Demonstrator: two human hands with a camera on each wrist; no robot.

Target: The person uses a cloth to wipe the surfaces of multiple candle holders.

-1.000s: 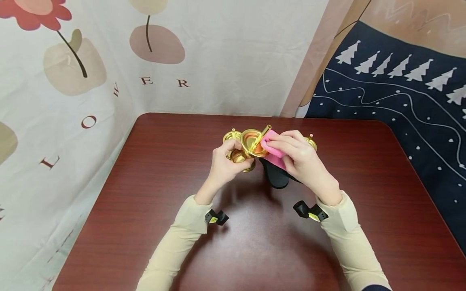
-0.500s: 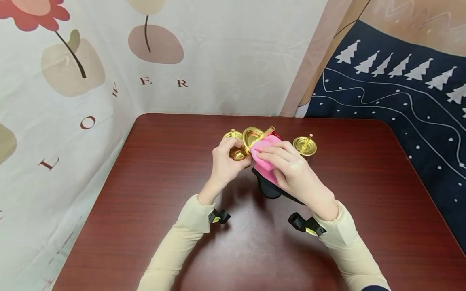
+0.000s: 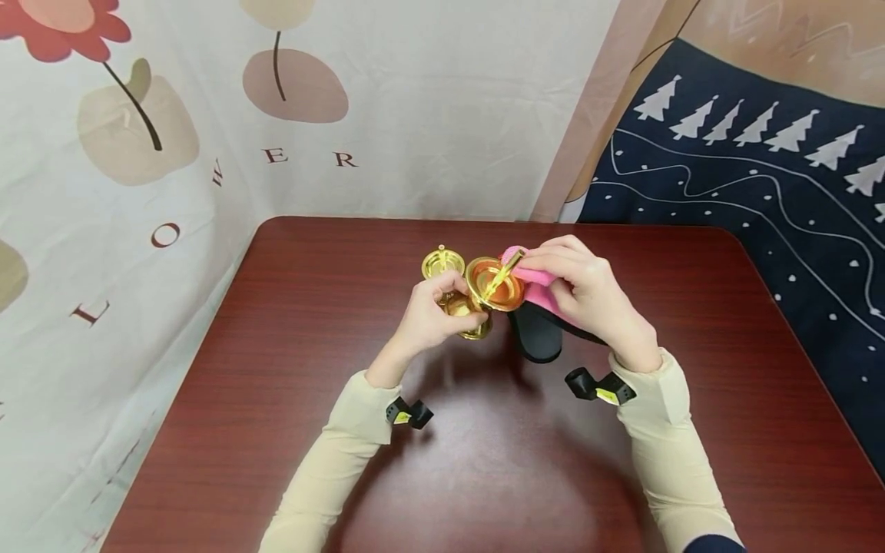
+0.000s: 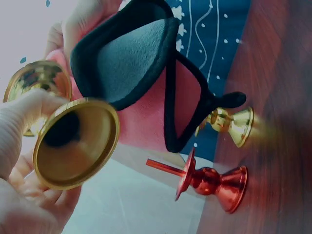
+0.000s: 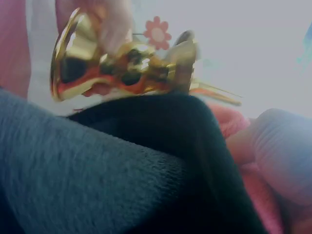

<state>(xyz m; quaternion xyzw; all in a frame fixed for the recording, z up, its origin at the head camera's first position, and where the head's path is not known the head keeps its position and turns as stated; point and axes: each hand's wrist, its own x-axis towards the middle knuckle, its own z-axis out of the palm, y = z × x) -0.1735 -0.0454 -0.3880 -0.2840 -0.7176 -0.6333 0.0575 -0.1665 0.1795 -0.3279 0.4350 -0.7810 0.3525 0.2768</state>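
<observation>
My left hand (image 3: 432, 313) grips a shiny gold candlestick (image 3: 492, 286) by its stem, the spiked dish tilted up to the right. In the left wrist view, the hollow underside of its base (image 4: 77, 144) faces the camera. A pink cloth (image 3: 539, 296) with dark edging and a dark lower flap (image 3: 539, 338) hangs from my right hand (image 3: 588, 292). The right fingers pinch the cloth at the dish's rim, close to the spike. In the right wrist view, the cloth's dark part (image 5: 97, 165) covers much of the scene and the candlestick (image 5: 131, 68) lies behind it.
A second gold candlestick (image 3: 442, 263) stands beyond my left hand. The left wrist view shows a red candlestick (image 4: 204, 181) and another gold one (image 4: 226, 124) upright on the brown table (image 3: 276, 369). A printed curtain (image 3: 442, 107) hangs behind the table.
The right hand and cloth went down and left over the dish, then back up and right. The right-hand gold candlestick is hidden again in the head view. The held candlestick shifted slightly.
</observation>
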